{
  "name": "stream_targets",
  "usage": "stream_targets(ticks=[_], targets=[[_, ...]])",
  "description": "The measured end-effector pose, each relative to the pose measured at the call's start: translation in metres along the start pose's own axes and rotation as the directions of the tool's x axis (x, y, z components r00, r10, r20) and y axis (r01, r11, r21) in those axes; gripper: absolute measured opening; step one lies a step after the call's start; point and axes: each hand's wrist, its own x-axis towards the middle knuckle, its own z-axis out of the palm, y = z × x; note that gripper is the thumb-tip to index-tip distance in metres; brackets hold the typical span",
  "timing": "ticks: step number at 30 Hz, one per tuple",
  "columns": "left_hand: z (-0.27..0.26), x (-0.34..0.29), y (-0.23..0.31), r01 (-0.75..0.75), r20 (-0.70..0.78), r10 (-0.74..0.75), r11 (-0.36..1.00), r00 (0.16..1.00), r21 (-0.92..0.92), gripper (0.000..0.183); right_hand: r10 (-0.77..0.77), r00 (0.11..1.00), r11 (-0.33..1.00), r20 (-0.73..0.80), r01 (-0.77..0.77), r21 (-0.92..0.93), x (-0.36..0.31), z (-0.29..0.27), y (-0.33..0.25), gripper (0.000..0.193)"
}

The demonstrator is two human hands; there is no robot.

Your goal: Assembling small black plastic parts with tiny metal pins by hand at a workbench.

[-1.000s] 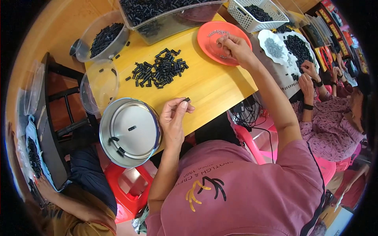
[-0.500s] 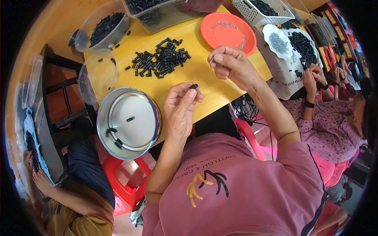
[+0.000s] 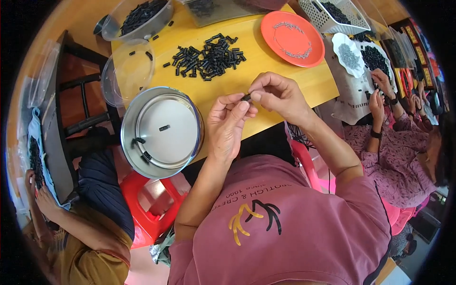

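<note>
Above the front edge of the yellow table [image 3: 266,121], my left hand [image 3: 226,128] is closed round a short black cylindrical piece [image 3: 246,97], thumb and fingers pinching it. My right hand [image 3: 284,100] meets it from the right, its thumb and forefinger closed at the piece's upper end. Whatever those right fingertips hold is hidden. Beyond my hands lies a loose pile of similar black pieces [image 3: 209,59]. A red plate [image 3: 291,39] at the back right carries small silvery pins round its inside. Left of my left hand, a round metal tin [image 3: 175,107] holds a few black pieces.
A clear plastic lid [image 3: 114,78] lies behind the tin, near a clear tub [image 3: 111,29] of black pieces. A white basket [image 3: 327,21] stands at the back right. Co-workers' hands work at right [image 3: 380,90] and left [image 3: 45,197]. A red stool [image 3: 135,209] stands below the tin.
My right hand has come down and left from near the red plate to the black piece in my left hand. The view has shifted slightly, moving the table rightward and upward.
</note>
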Motion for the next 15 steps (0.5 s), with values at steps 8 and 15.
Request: stream_targets(ticks=[8,15], targets=[[-0.014,-0.005,0.0,0.026,0.006,-0.027,0.998,1.0,0.048,0.018,0.209,0.978,0.976,0.005,-0.209,0.058,0.012,-0.007,0.008,0.015],[-0.031,-0.004,-0.01,0.061,-0.009,-0.06,0.997,0.998,0.043,0.018,-0.469,0.882,0.454,0.045,0.285,-0.844,0.061,-0.02,0.043,0.017]])
